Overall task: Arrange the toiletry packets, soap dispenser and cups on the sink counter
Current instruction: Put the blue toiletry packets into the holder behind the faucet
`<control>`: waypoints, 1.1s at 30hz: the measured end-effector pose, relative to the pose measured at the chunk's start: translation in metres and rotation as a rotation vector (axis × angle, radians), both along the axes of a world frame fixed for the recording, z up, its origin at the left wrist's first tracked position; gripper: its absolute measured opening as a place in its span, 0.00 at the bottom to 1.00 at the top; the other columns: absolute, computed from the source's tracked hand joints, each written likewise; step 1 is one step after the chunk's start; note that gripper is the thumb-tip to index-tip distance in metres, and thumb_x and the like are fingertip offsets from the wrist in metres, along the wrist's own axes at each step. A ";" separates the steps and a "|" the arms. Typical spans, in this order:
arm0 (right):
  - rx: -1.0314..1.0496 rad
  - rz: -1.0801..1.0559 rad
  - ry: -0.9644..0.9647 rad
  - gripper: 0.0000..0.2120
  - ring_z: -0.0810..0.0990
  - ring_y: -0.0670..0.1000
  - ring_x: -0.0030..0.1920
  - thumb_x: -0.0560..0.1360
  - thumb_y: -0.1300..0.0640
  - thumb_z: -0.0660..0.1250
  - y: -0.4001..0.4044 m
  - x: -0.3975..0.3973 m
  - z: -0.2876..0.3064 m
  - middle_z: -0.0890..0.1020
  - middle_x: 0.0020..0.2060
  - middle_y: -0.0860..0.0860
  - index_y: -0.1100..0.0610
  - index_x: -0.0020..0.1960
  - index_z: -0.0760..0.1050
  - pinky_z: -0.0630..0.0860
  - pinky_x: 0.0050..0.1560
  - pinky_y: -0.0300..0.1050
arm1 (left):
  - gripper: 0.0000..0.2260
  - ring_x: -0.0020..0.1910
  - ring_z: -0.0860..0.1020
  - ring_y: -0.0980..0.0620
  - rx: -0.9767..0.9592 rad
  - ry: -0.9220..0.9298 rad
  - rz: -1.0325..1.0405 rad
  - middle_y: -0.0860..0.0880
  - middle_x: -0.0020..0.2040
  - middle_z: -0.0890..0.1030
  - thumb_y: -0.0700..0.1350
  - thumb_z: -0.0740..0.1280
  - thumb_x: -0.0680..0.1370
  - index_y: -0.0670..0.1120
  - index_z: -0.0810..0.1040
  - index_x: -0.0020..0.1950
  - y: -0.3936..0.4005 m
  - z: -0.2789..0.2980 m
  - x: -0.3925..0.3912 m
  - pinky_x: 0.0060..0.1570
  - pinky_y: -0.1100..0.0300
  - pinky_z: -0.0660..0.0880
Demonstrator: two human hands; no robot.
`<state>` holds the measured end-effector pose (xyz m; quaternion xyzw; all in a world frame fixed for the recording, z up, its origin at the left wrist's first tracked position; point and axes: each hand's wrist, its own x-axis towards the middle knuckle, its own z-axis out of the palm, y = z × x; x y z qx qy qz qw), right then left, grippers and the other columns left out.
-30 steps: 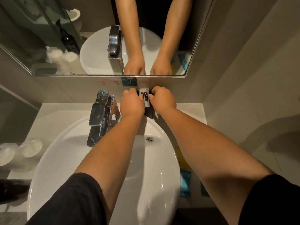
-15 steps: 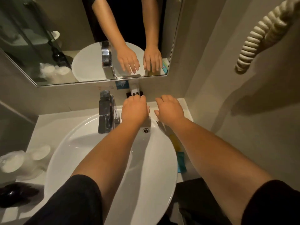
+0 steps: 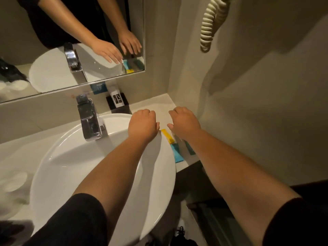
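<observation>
Both hands have drawn back from the black box (image 3: pixel 117 103) by the mirror (image 3: pixel 74 50); left hand (image 3: pixel 143 123) and right hand (image 3: pixel 184 122) hover, grips loose and empty, over the pale table (image 3: pixel 159 105) beside the basin (image 3: pixel 71 157), near a yellow packet (image 3: pixel 167 134).

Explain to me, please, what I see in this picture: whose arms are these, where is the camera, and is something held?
No machine is here: a person works with two bare hands. The one picture comes from a camera worn on the head, looking down, so the arms reach away from you. The left hand and the right hand hover over the counter beside the white sink; neither seems to hold anything. Under them lie a yellow packet and a blue packet. A black holder with a white packet stands behind the faucet. Blurred cups stand far left. The mirror repeats the hands.
</observation>
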<state>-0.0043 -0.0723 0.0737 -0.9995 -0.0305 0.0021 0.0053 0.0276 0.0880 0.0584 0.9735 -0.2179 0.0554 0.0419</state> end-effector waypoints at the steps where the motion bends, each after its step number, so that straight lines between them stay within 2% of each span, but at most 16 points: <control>1: 0.001 -0.019 0.011 0.23 0.70 0.57 0.65 0.78 0.45 0.63 -0.007 -0.005 -0.002 0.74 0.64 0.55 0.56 0.68 0.69 0.66 0.66 0.49 | 0.15 0.53 0.74 0.44 0.000 0.009 -0.011 0.44 0.54 0.78 0.54 0.60 0.79 0.44 0.74 0.57 -0.007 -0.003 -0.002 0.54 0.52 0.70; 4: 0.020 -0.083 0.040 0.23 0.71 0.56 0.64 0.78 0.45 0.63 -0.025 -0.018 -0.010 0.74 0.64 0.54 0.56 0.68 0.69 0.69 0.63 0.49 | 0.16 0.54 0.75 0.45 0.003 0.032 -0.037 0.45 0.56 0.78 0.55 0.60 0.80 0.45 0.74 0.59 -0.027 -0.012 -0.006 0.56 0.52 0.70; 11: 0.084 -0.176 0.109 0.21 0.72 0.56 0.60 0.78 0.47 0.63 -0.050 -0.038 -0.040 0.75 0.60 0.55 0.57 0.66 0.69 0.73 0.57 0.50 | 0.17 0.55 0.74 0.43 0.098 0.079 -0.106 0.43 0.56 0.77 0.54 0.58 0.80 0.44 0.73 0.59 -0.065 -0.033 -0.010 0.55 0.52 0.68; 14: 0.106 -0.200 0.156 0.21 0.71 0.56 0.61 0.78 0.47 0.62 -0.057 -0.039 -0.051 0.74 0.61 0.55 0.57 0.67 0.68 0.74 0.58 0.50 | 0.17 0.55 0.74 0.43 0.130 0.125 -0.094 0.43 0.56 0.77 0.55 0.58 0.80 0.43 0.73 0.61 -0.079 -0.041 -0.009 0.54 0.53 0.68; 21: 0.120 -0.222 0.214 0.17 0.73 0.57 0.59 0.79 0.52 0.62 -0.064 -0.033 -0.069 0.75 0.58 0.56 0.58 0.64 0.70 0.75 0.55 0.51 | 0.13 0.51 0.76 0.44 0.162 0.203 -0.088 0.43 0.54 0.78 0.49 0.59 0.80 0.44 0.74 0.60 -0.104 -0.055 -0.002 0.48 0.54 0.68; 27: 0.103 -0.312 0.263 0.15 0.79 0.58 0.55 0.76 0.60 0.65 -0.061 -0.024 -0.079 0.77 0.56 0.58 0.61 0.62 0.71 0.78 0.51 0.50 | 0.09 0.52 0.76 0.43 0.083 0.386 0.032 0.43 0.53 0.77 0.43 0.58 0.79 0.43 0.73 0.58 -0.119 -0.062 0.007 0.46 0.54 0.69; 33: 0.151 -0.377 0.326 0.12 0.80 0.59 0.53 0.78 0.60 0.64 -0.061 -0.013 -0.096 0.78 0.54 0.59 0.61 0.61 0.74 0.79 0.50 0.51 | 0.06 0.49 0.77 0.44 -0.085 0.583 0.169 0.44 0.52 0.79 0.43 0.62 0.79 0.43 0.75 0.51 -0.129 -0.071 0.021 0.43 0.57 0.70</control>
